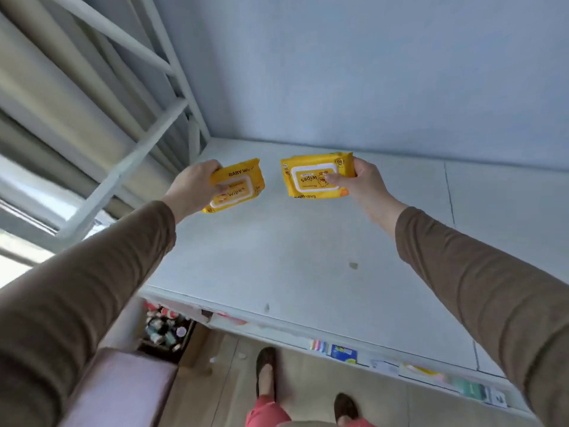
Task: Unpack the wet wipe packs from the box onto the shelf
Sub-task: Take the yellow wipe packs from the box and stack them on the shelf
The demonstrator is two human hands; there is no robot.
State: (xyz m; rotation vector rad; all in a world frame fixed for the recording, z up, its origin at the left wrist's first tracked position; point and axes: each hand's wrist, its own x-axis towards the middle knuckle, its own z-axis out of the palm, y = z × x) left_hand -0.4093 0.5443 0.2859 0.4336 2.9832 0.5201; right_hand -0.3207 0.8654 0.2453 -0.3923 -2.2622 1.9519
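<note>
Two yellow baby wipe packs are held above the white top shelf (308, 266). My left hand (194, 188) grips the left wet wipe pack (238, 186) by its left end, label facing me. My right hand (361, 181) pinches the right wet wipe pack (311, 178) at its right end, thumb on the white lid; its label reads upside down. Both packs hover over the back part of the shelf, near the blue-grey wall. A gap separates the two packs. The box is out of view.
A white metal shelf frame (144, 140) rises at the left, with curtains behind it. Lower shelves (345, 354) hold small packaged goods. A crate of small bottles (166, 329) stands on the floor at lower left, beside a pink surface (123, 386). My feet are below.
</note>
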